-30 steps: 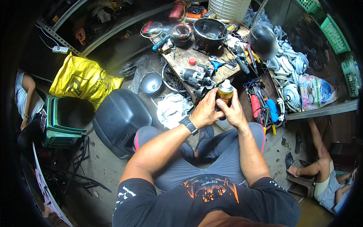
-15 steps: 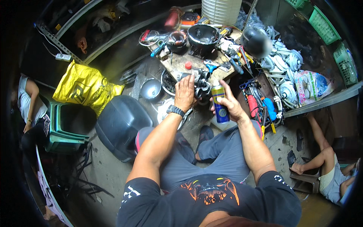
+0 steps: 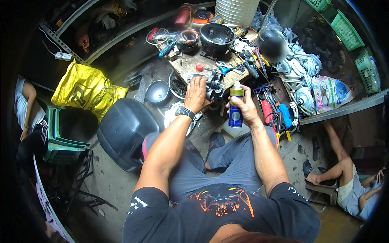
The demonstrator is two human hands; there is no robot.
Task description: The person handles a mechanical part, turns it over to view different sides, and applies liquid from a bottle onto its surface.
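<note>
My right hand (image 3: pixel 248 107) is wrapped round a blue and gold spray can (image 3: pixel 236 117), which stands nearly upright with its pale nozzle on top. The index finger is up beside the nozzle. My left hand (image 3: pixel 196 95), a dark watch on its wrist, rests over the near side of a grey and black metal machine part (image 3: pixel 214 81). Its fingers lie on the part, while the thumb side is partly hidden. This part sits at the near edge of a worn wooden worktable (image 3: pixel 188 69). A red cap (image 3: pixel 199 67) shows just behind it.
On the worktable are black round housings (image 3: pixel 216 38), a blue-handled tool (image 3: pixel 224 69) and screwdrivers. Pliers and a red-handled tool (image 3: pixel 266 110) hang at its right. A black case (image 3: pixel 126 133) and yellow sack (image 3: pixel 87 89) stand left. Other people sit at both sides.
The spray can stands more upright, and my right index finger has shifted to the side of its nozzle. My left hand stays at the machine part. The whole view has shifted slightly.
</note>
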